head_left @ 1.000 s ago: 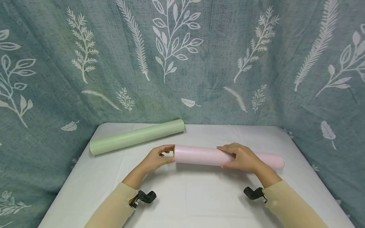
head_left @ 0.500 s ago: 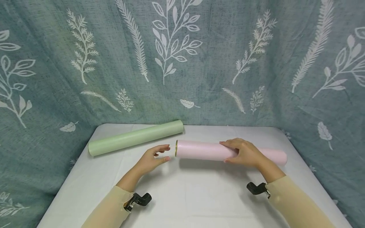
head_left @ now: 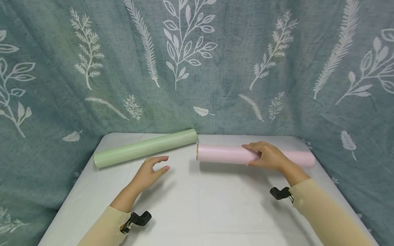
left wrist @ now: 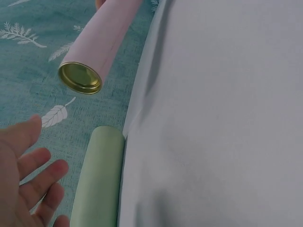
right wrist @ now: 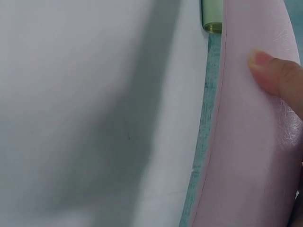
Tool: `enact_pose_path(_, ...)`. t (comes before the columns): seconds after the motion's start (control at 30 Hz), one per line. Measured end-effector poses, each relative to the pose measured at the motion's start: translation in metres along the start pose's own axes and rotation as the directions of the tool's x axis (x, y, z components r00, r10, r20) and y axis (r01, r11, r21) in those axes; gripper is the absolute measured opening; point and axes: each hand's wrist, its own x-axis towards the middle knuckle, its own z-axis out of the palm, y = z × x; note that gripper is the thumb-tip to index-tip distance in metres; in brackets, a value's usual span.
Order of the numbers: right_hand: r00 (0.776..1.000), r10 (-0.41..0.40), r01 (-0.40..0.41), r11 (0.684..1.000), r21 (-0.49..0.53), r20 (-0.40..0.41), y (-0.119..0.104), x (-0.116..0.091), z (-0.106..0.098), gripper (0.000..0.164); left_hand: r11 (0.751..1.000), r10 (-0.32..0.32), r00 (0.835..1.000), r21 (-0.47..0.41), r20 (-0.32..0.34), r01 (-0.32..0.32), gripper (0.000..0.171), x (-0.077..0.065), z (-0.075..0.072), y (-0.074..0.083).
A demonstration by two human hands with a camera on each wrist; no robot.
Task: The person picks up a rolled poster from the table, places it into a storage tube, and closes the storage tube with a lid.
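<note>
My right hand [head_left: 267, 157] grips a long pink tube [head_left: 226, 154] around its middle, thumb on the near side and fingers over the far side. The tube lies sideways above the white tabletop, casting a shadow beneath it. Its left end shows a gold metal cap [left wrist: 81, 78] in the left wrist view. My left hand [head_left: 147, 175] is apart from the tube, thumb and fingers spread with nothing between them. Behind the left hand a green tube [head_left: 144, 147] lies slanted on the table; its gold-rimmed end [right wrist: 214, 27] appears in the right wrist view.
A white cloth [head_left: 184, 212] covers the table. Blue-green curtains [head_left: 227, 68] with white leaf prints hang behind and at both sides, close to the table's edges. A black camera mount [head_left: 140, 219] sits at the left cuff, another camera mount [head_left: 280, 193] at the right.
The left hand has let go of the pink tube's end and drawn back to the left. My right hand has carried the tube a little farther away and rightward. The green tube stays put.
</note>
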Motion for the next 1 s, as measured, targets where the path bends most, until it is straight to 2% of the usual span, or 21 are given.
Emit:
enact_pose_path(0.17,0.999,0.048,-0.048,0.999,0.015,0.023,0.014,0.007,-0.002,0.076,0.999,-0.036,0.999,0.006,-0.023,0.036,0.049,-0.005,-0.004,0.002)
enact_pose_path(0.3,0.995,0.085,-0.086,0.996,0.014,0.046,0.023,0.014,-0.002,0.076,0.997,-0.047,0.997,0.054,-0.063,0.050,0.049,-0.011,-0.006,0.002)
enact_pose_path(0.43,0.993,0.108,-0.109,0.994,0.010,0.051,0.030,0.020,0.000,0.077,0.992,-0.029,0.994,0.122,-0.105,0.041,0.048,-0.015,-0.008,0.000)
enact_pose_path(0.63,0.995,0.098,-0.098,0.995,0.019,0.025,0.043,0.028,0.005,0.077,0.984,0.023,0.988,0.177,-0.156,0.005,0.049,-0.020,-0.016,-0.005)
enact_pose_path(0.87,0.994,0.104,-0.105,0.994,0.031,0.029,0.054,0.037,0.013,0.075,0.978,0.037,0.987,0.208,-0.154,-0.004,0.054,-0.023,-0.024,-0.009)
enact_pose_path(1.0,0.990,0.138,-0.139,0.989,0.043,0.036,0.058,0.042,0.015,0.075,0.974,0.050,0.986,0.226,-0.161,-0.012,0.055,-0.025,-0.029,-0.009)
